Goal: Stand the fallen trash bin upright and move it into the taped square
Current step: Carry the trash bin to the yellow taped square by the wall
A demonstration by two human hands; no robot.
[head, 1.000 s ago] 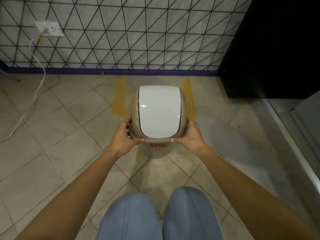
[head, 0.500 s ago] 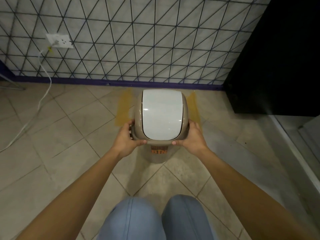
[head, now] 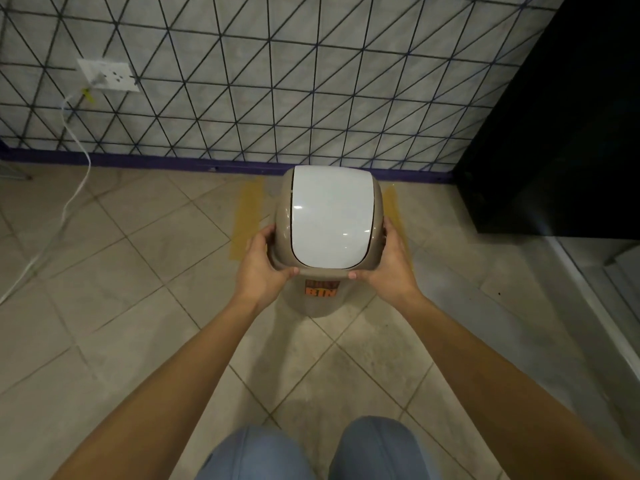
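Observation:
A beige trash bin [head: 330,220] with a white swing lid and an orange "BIN" label stands upright. I hold it by the rim at both sides. My left hand [head: 263,263] grips the left edge and my right hand [head: 389,265] grips the right edge. The yellow taped square [head: 247,221] on the floor shows as a strip left of the bin and a strip right of it. The bin sits between these strips and hides the rest of the tape. Whether its base touches the floor I cannot tell.
A tiled wall [head: 311,81] with a purple baseboard runs just behind the bin. A black cabinet [head: 561,133] stands at the right. A wall socket [head: 105,74] with a white cable [head: 74,188] is at the left. My knees [head: 311,452] are at the bottom.
The bin has moved away from me toward the wall, further in between the tape strips. Both hands keep their grip on the rim.

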